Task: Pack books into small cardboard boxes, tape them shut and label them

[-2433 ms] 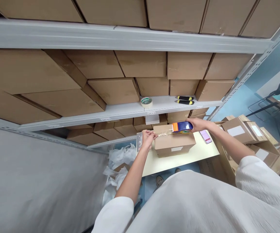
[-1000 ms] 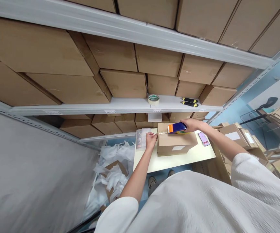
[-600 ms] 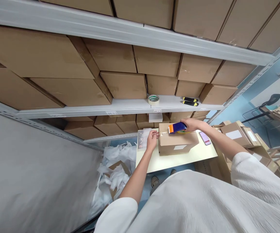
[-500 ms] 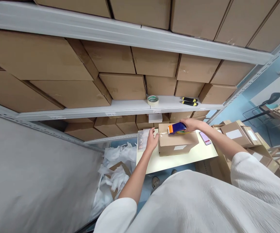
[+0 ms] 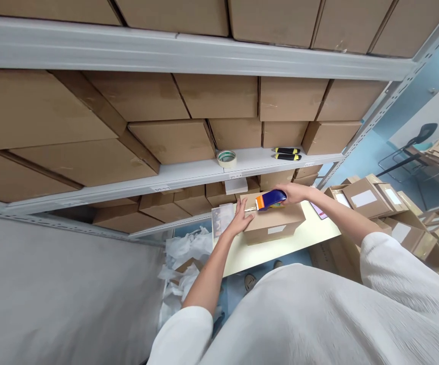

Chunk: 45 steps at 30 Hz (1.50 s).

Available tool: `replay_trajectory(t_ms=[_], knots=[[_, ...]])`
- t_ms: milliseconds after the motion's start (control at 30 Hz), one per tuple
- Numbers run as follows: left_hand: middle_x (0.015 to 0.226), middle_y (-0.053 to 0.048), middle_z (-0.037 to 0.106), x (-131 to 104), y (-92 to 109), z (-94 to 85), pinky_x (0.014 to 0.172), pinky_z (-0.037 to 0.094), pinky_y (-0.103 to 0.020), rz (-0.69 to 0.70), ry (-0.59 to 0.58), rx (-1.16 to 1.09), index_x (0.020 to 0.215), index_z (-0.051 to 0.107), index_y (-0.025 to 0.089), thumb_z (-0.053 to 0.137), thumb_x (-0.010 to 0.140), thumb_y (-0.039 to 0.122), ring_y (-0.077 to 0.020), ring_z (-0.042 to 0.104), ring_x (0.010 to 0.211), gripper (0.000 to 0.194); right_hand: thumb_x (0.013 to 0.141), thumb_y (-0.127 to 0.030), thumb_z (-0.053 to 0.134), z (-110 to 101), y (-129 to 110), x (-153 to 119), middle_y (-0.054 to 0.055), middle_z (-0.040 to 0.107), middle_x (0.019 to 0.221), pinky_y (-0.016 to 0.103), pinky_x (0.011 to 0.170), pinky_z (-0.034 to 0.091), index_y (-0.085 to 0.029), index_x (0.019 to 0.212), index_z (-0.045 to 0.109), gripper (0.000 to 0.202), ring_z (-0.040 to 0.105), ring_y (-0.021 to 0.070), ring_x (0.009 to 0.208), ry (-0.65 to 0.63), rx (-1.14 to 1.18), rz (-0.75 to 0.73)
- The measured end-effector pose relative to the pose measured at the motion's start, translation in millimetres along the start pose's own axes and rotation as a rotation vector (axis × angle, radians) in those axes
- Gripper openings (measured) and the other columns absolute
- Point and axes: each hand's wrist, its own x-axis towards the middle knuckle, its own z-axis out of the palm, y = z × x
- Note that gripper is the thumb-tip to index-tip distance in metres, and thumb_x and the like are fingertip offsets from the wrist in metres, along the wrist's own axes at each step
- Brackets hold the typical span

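A closed cardboard box (image 5: pixel 291 219) with a white label on its near side sits on the pale yellow table (image 5: pixel 238 259). My right hand (image 5: pixel 292 193) grips a blue and orange tape dispenser (image 5: pixel 270 198), held low over the box's top. Against the left end of the box rests my left hand (image 5: pixel 239 220), fingers extended and touching the top near a strip of shiny tape. A phone (image 5: pixel 318 210) lies on the table behind my right forearm, partly covered by it.
On the shelf (image 5: pixel 249 161) in front are a tape roll (image 5: pixel 227 159) and two yellow-black utility knives (image 5: pixel 286 154). Boxes fill the rack. White wrapping material (image 5: pixel 189 248) lies on the floor at left; opened cartons (image 5: pixel 367 197) are piled at right.
My left hand has moved onto the top of the box at its left end. The tape dispenser in my right hand has shifted slightly left relative to the box. The camera view has turned a little.
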Motion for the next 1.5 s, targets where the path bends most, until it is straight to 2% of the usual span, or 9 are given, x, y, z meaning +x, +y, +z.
replay_trajectory(t_ms=[167,367,567,700,867,1033,1133,1367,1500], knots=[[0.185,-0.014,0.014,-6.9,1.5,-6.3,0.137,0.019,-0.054,0.027,0.001,0.152,0.174,0.028,0.028,0.067,0.096,0.062,-0.0328,0.006,0.172,0.094,0.083,-0.032,0.085,4.4,8.8,-1.5,0.012,0.072,0.142,0.037,0.103,0.055,-0.025,0.152,0.059,0.074,0.071,0.0277,0.123,0.06,0.075,-0.147],[0.183,-0.014,0.022,-10.3,9.2,-13.1,0.136,0.023,-0.056,-0.004,-0.014,0.303,0.175,0.029,0.027,0.06,0.099,0.068,-0.0355,0.013,0.171,0.092,0.089,-0.032,0.08,-10.0,5.5,-2.7,0.011,0.076,0.135,0.034,0.092,0.056,-0.027,0.158,0.056,0.073,0.075,0.0266,0.111,-0.08,-0.033,-0.148],[0.183,-0.015,0.022,-12.0,20.5,-16.3,0.136,0.022,-0.055,-0.05,-0.034,0.415,0.175,0.028,0.025,0.057,0.1,0.067,-0.0358,0.013,0.171,0.091,0.089,-0.034,0.08,-13.9,17.9,-12.4,0.011,0.077,0.133,0.032,0.086,0.055,-0.028,0.161,0.054,0.076,0.077,0.0264,0.105,-0.078,-0.126,-0.123],[0.183,-0.015,0.023,-12.5,18.9,-18.4,0.136,0.024,-0.056,-0.053,-0.03,0.437,0.175,0.029,0.025,0.057,0.1,0.066,-0.0367,0.017,0.17,0.09,0.09,-0.035,0.079,-21.8,34.3,-33.4,0.011,0.076,0.136,0.033,0.089,0.055,-0.028,0.16,0.054,0.075,0.076,0.0265,0.108,-0.068,-0.157,-0.101],[0.181,-0.014,0.028,-12.1,10.6,-21.4,0.135,0.025,-0.057,-0.032,-0.04,0.417,0.177,0.024,0.027,0.055,0.101,0.069,-0.0359,0.019,0.17,0.092,0.093,-0.041,0.076,-33.5,60.3,-74.2,0.012,0.076,0.133,0.033,0.087,0.054,-0.028,0.159,0.055,0.071,0.076,0.0269,0.105,-0.046,-0.161,0.003],[0.181,-0.013,0.03,-12.7,7.2,-24.4,0.134,0.027,-0.059,-0.025,-0.043,0.439,0.178,0.02,0.029,0.053,0.101,0.069,-0.0363,0.022,0.169,0.093,0.091,-0.044,0.077,-30.5,99.4,-119.1,0.013,0.076,0.132,0.037,0.088,0.056,-0.028,0.155,0.058,0.069,0.076,0.029,0.104,-0.021,-0.164,0.1],[0.181,-0.012,0.03,-12.5,10.1,-26.5,0.134,0.027,-0.056,-0.017,-0.063,0.453,0.178,0.019,0.028,0.052,0.102,0.07,-0.0355,0.025,0.169,0.093,0.089,-0.046,0.078,-25.0,120.8,-141.7,0.014,0.076,0.134,0.036,0.087,0.056,-0.025,0.152,0.059,0.069,0.076,0.0289,0.104,0.001,-0.138,0.145],[0.179,-0.012,0.035,-11.8,21.3,-28.1,0.135,0.029,-0.052,-0.072,-0.097,0.472,0.178,0.018,0.026,0.055,0.099,0.073,-0.0351,0.031,0.166,0.099,0.087,-0.037,0.076,-12.8,144.8,-159.8,0.014,0.075,0.133,0.035,0.086,0.056,-0.023,0.151,0.058,0.068,0.075,0.0278,0.104,0.004,-0.109,0.125],[0.179,-0.013,0.033,-11.4,23.5,-30.1,0.135,0.03,-0.05,-0.063,-0.113,0.482,0.178,0.015,0.023,0.055,0.099,0.071,-0.0337,0.033,0.166,0.1,0.087,-0.036,0.076,-14.8,159.8,-169.9,0.013,0.075,0.131,0.036,0.088,0.056,-0.026,0.147,0.059,0.063,0.075,0.0284,0.107,0.016,-0.121,0.113]])
